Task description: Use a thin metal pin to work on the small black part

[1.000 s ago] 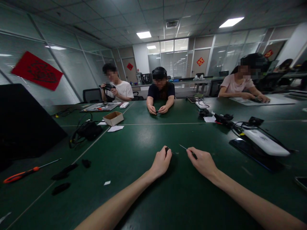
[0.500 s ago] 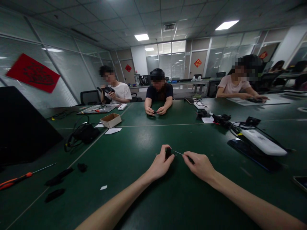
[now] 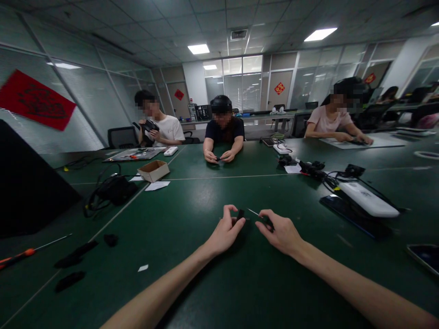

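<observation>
Just above the green table (image 3: 192,219), my left hand (image 3: 224,233) grips a small black part (image 3: 241,214) between thumb and fingers. What kind of part it is, I cannot make out. My right hand (image 3: 283,232) is closed around the dark handle of a thin screwdriver (image 3: 254,212). Its slim metal shaft points left and up toward the black part, with a small gap between the tip and the part. Most of the handle is hidden by my fingers.
Left lie an orange-black screwdriver (image 3: 30,252), a black piece (image 3: 70,281) and a paper scrap (image 3: 143,268). A cardboard box (image 3: 154,171) stands farther off. Right are a white power bank-like block (image 3: 368,199) and a phone (image 3: 425,257). Three people sit across the table.
The black part has tilted in my left hand. My right hand has shifted its grip, so more of the dark handle shows and the shaft slants more steeply. The view has turned slightly right.
</observation>
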Action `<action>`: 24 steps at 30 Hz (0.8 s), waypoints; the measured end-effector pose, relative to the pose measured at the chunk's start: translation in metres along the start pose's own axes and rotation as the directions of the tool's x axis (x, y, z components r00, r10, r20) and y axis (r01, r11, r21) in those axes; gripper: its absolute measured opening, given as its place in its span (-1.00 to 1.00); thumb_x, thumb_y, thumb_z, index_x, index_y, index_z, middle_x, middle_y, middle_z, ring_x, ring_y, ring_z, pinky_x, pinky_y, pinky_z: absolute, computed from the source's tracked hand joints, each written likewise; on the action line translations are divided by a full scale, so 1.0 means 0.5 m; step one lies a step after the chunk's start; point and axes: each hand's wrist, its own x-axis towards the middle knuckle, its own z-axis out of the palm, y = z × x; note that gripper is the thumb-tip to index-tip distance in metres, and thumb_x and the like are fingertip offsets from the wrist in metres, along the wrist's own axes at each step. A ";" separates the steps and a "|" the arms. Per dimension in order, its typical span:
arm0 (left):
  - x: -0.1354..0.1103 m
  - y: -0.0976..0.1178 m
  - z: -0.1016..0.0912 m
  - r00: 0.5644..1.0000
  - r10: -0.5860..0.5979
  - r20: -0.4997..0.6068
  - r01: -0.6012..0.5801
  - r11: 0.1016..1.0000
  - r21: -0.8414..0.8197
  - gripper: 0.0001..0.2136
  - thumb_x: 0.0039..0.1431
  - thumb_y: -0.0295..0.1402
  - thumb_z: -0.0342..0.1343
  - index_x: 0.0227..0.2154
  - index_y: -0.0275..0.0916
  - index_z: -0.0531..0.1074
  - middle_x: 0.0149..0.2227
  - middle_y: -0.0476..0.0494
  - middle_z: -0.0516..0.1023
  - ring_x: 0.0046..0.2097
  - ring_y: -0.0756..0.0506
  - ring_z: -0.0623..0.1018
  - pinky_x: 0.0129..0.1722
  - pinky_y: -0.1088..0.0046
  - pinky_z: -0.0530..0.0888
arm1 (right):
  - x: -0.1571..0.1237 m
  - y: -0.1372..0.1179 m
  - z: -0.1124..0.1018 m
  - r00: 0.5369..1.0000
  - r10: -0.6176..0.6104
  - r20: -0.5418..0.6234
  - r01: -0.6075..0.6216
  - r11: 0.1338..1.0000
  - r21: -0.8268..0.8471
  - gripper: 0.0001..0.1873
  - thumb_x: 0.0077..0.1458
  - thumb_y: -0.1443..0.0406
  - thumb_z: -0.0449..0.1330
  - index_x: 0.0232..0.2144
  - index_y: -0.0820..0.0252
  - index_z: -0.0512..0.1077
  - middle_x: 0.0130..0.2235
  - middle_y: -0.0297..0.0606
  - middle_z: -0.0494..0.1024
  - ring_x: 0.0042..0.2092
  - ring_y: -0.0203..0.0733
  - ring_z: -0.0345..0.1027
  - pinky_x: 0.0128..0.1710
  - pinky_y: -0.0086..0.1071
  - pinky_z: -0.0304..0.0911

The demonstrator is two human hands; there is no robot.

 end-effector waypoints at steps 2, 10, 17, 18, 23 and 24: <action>-0.001 0.004 -0.001 1.000 0.017 0.011 -0.017 1.000 0.013 -0.63 0.22 -0.06 -0.14 -0.05 -0.19 0.18 -0.47 0.01 0.36 -0.47 0.02 0.32 -0.44 0.53 0.26 | 0.001 -0.001 0.001 1.000 -0.002 0.006 0.002 1.000 -0.001 -0.71 0.20 0.13 0.02 -0.15 0.21 0.29 -0.48 -0.38 0.37 -0.53 -0.38 0.24 -0.55 -0.51 0.12; 0.008 0.005 -0.002 0.996 0.006 -0.092 -0.009 1.000 -0.030 -0.61 0.18 -0.04 -0.10 -0.21 -0.27 0.40 -0.38 -0.10 0.41 -0.43 0.02 0.34 -0.50 0.58 0.23 | 0.000 0.001 0.001 0.999 -0.025 0.043 0.025 1.000 0.002 -0.73 0.23 0.15 -0.01 -0.18 0.23 0.31 -0.43 -0.34 0.40 -0.51 -0.40 0.24 -0.52 -0.51 0.12; 0.017 -0.021 0.000 0.988 -0.075 -0.134 0.039 0.966 -0.257 -0.59 0.14 0.02 -0.09 -0.37 -0.29 0.33 -0.60 0.07 0.18 -0.60 0.10 0.17 -0.65 0.63 0.09 | 0.001 -0.004 -0.002 0.988 -0.117 0.103 0.119 0.993 -0.015 -0.72 0.25 0.20 -0.06 -0.22 0.24 0.36 -0.40 -0.30 0.44 -0.49 -0.40 0.25 -0.50 -0.51 0.11; 0.017 -0.022 0.000 0.988 -0.085 -0.132 0.043 0.955 -0.294 -0.59 0.15 0.02 -0.12 -0.38 -0.28 0.29 -0.61 0.08 0.14 -0.62 0.11 0.16 -0.66 0.64 0.07 | 0.001 -0.005 -0.003 0.984 -0.135 0.113 0.138 0.990 -0.019 -0.72 0.25 0.20 -0.06 -0.23 0.25 0.37 -0.41 -0.30 0.44 -0.49 -0.40 0.25 -0.50 -0.51 0.11; 0.009 -0.017 0.000 0.987 -0.121 -0.104 0.075 0.928 -0.364 -0.61 0.16 0.03 -0.18 -0.37 -0.24 0.19 -0.58 0.09 0.16 -0.65 0.11 0.17 -0.69 0.65 0.09 | -0.001 -0.010 -0.006 0.968 -0.191 0.163 0.193 0.981 0.001 -0.73 0.24 0.22 -0.05 -0.26 0.24 0.38 -0.43 -0.32 0.44 -0.48 -0.41 0.24 -0.48 -0.52 0.11; 0.008 -0.014 -0.001 0.988 -0.122 -0.099 0.080 0.931 -0.355 -0.62 0.16 0.03 -0.18 -0.38 -0.24 0.19 -0.57 0.08 0.17 -0.64 0.10 0.19 -0.69 0.65 0.11 | -0.001 -0.011 -0.007 0.965 -0.198 0.169 0.201 0.980 0.000 -0.74 0.23 0.22 -0.04 -0.25 0.24 0.38 -0.42 -0.32 0.44 -0.48 -0.40 0.24 -0.48 -0.51 0.11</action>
